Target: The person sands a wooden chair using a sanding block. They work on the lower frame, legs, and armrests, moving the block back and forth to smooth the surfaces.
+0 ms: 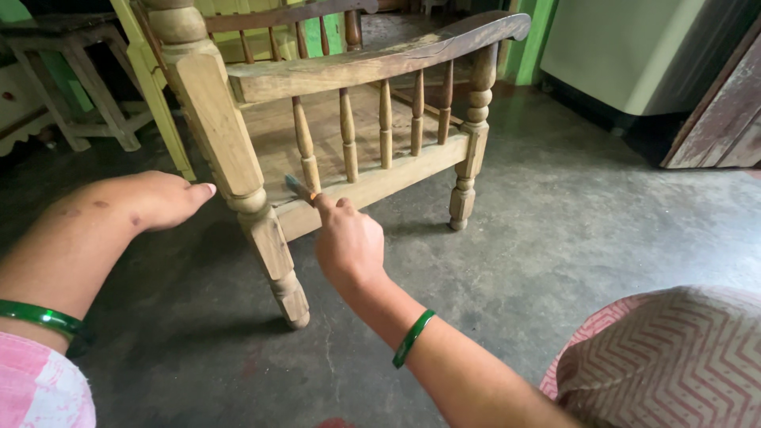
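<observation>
A bare wooden chair (380, 170) with turned spindles and a curved armrest stands on the floor in front of me. My right hand (347, 242) grips a small paintbrush (300, 189), whose bristles touch the lower side rail near the bottom of a spindle. My left hand (170, 198) reaches toward the chair's near leg (273, 250); its fingers are bent and hold nothing, with the thumb close to the leg. Both wrists wear green bangles.
The floor (571, 230) is dark grey concrete. A wooden stool (75, 79) stands at the back left. A white appliance (634, 55) and a worn wooden door (721, 119) are at the right. My knee in patterned cloth (674, 357) is at the lower right.
</observation>
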